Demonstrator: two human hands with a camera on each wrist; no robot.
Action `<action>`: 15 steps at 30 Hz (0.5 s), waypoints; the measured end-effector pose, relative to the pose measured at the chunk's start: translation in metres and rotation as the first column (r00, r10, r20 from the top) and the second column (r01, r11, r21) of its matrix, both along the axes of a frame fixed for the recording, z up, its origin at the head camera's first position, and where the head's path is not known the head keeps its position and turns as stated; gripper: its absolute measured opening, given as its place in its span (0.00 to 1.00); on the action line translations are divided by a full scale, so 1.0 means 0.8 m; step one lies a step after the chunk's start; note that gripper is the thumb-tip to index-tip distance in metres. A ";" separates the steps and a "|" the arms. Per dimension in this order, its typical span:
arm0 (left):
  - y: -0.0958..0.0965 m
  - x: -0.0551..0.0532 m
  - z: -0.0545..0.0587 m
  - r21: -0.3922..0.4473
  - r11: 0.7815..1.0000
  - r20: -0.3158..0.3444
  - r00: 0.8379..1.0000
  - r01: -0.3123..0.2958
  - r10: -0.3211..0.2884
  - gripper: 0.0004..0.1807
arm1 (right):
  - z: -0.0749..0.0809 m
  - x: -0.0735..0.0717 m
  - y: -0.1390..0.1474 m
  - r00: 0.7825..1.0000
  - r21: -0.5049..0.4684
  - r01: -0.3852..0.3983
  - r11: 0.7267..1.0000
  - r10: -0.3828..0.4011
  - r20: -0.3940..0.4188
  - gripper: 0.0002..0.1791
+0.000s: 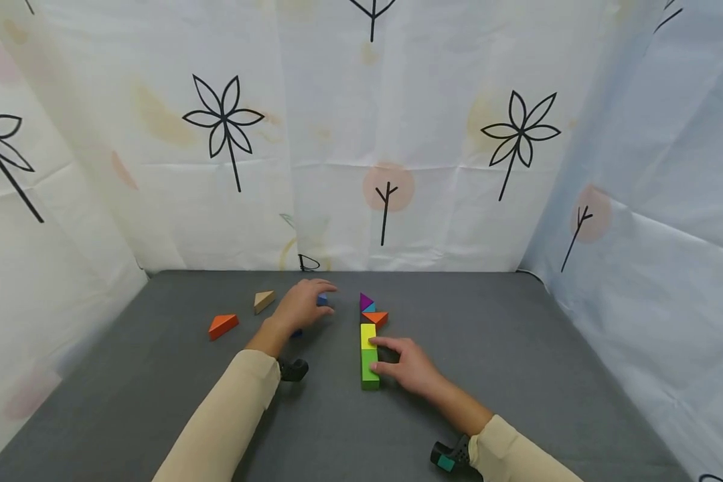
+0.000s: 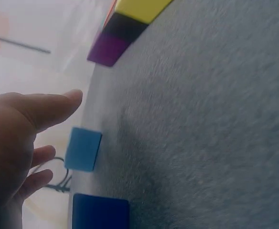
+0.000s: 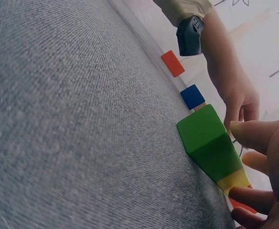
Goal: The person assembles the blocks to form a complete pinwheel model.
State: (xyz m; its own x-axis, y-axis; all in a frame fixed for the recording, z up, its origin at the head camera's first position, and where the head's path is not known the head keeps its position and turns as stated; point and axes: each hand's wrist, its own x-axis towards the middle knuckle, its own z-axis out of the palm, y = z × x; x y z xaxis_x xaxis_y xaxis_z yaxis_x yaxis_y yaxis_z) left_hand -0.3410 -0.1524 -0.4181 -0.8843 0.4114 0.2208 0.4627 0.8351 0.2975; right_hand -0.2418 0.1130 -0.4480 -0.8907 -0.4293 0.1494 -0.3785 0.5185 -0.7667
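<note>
My left hand (image 1: pixel 304 306) reaches over the far part of the table, its thumb and fingers apart. A light blue block (image 2: pixel 83 149) lies by these fingers, partly hidden in the head view. Close to the same hand is a dark blue block (image 2: pixel 101 211), mostly covered by the wrist in the head view. My right hand (image 1: pixel 411 365) rests its thumb against the green block (image 1: pixel 370 367) and a forefinger on the yellow block (image 1: pixel 368 335). Beyond these, in one row, lie an orange triangle (image 1: pixel 378 318), a small blue piece (image 1: pixel 370 308) and a purple triangle (image 1: pixel 365 302).
Left of my left hand lie a natural wood triangle (image 1: pixel 264 301) and another orange triangle (image 1: pixel 223 326). Grey cloth (image 1: pixel 313 428) covers the table. White printed sheets (image 1: pixel 337 134) hang behind it and along both sides.
</note>
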 end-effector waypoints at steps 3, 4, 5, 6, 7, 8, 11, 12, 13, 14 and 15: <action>-0.005 -0.008 -0.004 0.007 1.000 0.053 0.998 -0.028 0.028 0.27 | -0.001 0.001 0.001 1.000 -0.001 -0.016 1.000 0.016 -0.025 0.25; -0.007 -0.010 -0.004 0.012 0.999 0.073 0.997 -0.037 0.036 0.27 | -0.002 0.002 0.001 0.999 -0.004 -0.024 1.000 0.024 -0.038 0.25; -0.008 -0.012 -0.005 0.016 0.999 0.089 0.995 -0.044 0.042 0.27 | -0.002 0.002 0.002 0.998 -0.004 -0.028 1.000 0.028 -0.052 0.25; -0.010 -0.013 -0.006 0.021 0.999 0.103 0.994 -0.047 0.044 0.27 | -0.003 0.003 0.003 0.996 0.008 -0.031 0.999 0.032 -0.078 0.25; -0.011 -0.014 -0.006 0.029 0.998 0.118 0.992 -0.053 0.050 0.27 | -0.003 0.003 0.003 0.995 0.012 -0.032 0.999 0.033 -0.090 0.25; -0.012 -0.015 -0.006 0.034 0.998 0.130 0.990 -0.060 0.055 0.28 | -0.004 0.003 0.004 0.995 0.014 -0.030 0.999 0.032 -0.097 0.25; -0.015 -0.018 -0.007 0.047 0.996 0.147 0.987 -0.074 0.066 0.27 | -0.006 0.002 0.004 0.996 0.016 -0.020 1.000 0.022 -0.090 0.25; -0.016 -0.019 -0.008 0.053 0.995 0.154 0.986 -0.080 0.071 0.27 | -0.007 0.001 0.004 0.997 0.016 -0.017 1.000 0.019 -0.081 0.25; -0.016 -0.020 -0.008 0.056 0.995 0.158 0.985 -0.083 0.074 0.27 | -0.007 0.000 0.004 0.998 0.005 -0.011 1.000 0.012 -0.055 0.25; -0.017 -0.022 -0.009 0.055 0.995 0.159 0.984 -0.089 0.079 0.26 | -0.008 0.000 0.004 0.999 0.003 -0.008 1.000 0.008 -0.043 0.25; -0.017 -0.023 -0.010 0.056 0.994 0.158 0.984 -0.093 0.083 0.26 | -0.008 0.000 0.004 0.999 0.005 -0.006 1.000 0.006 -0.038 0.25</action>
